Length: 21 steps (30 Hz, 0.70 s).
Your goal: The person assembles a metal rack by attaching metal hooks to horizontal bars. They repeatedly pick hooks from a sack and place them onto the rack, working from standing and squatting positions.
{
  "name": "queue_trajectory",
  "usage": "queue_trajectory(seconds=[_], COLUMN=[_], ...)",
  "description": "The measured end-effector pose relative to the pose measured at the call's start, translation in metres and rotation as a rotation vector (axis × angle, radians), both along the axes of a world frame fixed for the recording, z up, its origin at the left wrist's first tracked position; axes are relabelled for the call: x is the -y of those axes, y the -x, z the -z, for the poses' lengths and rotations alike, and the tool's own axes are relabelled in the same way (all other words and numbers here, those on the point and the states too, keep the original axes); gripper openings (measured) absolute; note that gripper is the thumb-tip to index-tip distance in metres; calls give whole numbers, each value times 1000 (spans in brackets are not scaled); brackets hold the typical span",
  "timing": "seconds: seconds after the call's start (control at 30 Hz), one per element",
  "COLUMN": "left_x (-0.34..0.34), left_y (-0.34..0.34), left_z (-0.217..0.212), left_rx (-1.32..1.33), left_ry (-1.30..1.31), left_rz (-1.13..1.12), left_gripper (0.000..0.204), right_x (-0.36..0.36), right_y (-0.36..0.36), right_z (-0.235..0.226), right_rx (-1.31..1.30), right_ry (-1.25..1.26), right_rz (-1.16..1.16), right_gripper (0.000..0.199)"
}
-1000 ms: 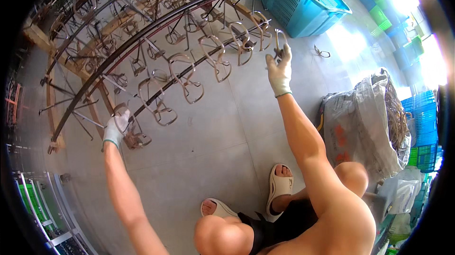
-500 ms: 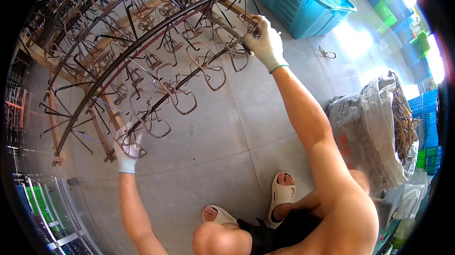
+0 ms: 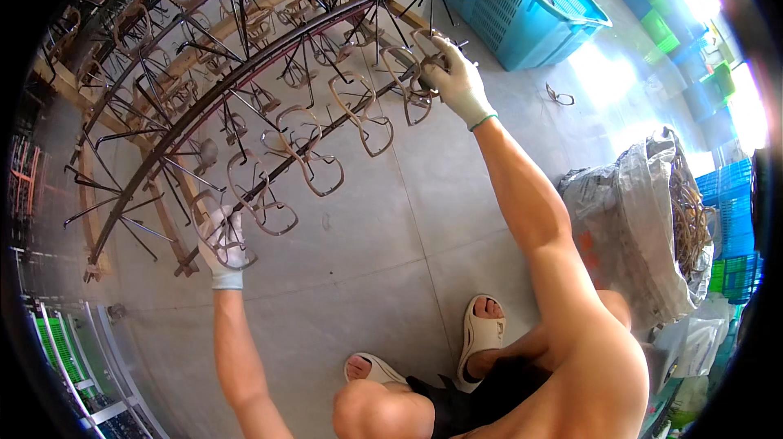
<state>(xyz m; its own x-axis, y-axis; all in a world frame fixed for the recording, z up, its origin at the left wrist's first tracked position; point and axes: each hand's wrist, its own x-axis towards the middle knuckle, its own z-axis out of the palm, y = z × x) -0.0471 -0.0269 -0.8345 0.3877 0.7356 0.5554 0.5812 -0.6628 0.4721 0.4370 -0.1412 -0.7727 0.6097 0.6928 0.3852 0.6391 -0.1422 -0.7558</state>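
Observation:
A dark rod (image 3: 330, 126) slants between my two gloved hands, carrying a row of brown eyeglass frames (image 3: 325, 175) on short wire hooks. Round its near-left end, my left hand (image 3: 220, 239) is closed, with one eyeglass frame hanging over the fingers. My right hand (image 3: 458, 84) is closed round the far-right end, beside another eyeglass frame (image 3: 418, 104); its fingertips are partly hidden by wires and frames. Just beyond the rod stands a large rack with a curved dark metal bar (image 3: 245, 69), full of hooks and more eyeglass frames.
Wooden beams (image 3: 167, 231) support the rack. A blue plastic crate (image 3: 522, 19) stands at the far right, and one loose eyeglass frame (image 3: 560, 95) lies on the floor near it. At my right is a grey woven sack (image 3: 628, 210) stuffed with brown frames. Metal shelving (image 3: 98, 357) stands at left.
My left hand has shifted slightly up and right, and my right hand slightly down. The rod with its eyeglass frames has moved a little with them; both hands keep their hold.

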Motion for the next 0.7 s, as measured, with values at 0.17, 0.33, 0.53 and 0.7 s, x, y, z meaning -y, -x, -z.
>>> queue_trajectory(seconds=[0.17,0.33,0.53,0.7], left_x=[-9,-8,-4,-5], left_y=[8,8,3,-2], left_z=[7,16,2,-1], left_rx=[-98,-6,26,13], left_ry=[-102,-119,-71,0], left_rz=[25,-14,-1,13], left_gripper=[19,18,17,21], right_x=[16,48,38,45], right_y=[-41,-48,72,86], right_z=[-7,-17,-29,-42], right_rx=[-365,-266,170,-32], right_ry=[-196,-244,-115,-134], right_rz=[-99,44,-122,24], right_gripper=[51,37,39,31])
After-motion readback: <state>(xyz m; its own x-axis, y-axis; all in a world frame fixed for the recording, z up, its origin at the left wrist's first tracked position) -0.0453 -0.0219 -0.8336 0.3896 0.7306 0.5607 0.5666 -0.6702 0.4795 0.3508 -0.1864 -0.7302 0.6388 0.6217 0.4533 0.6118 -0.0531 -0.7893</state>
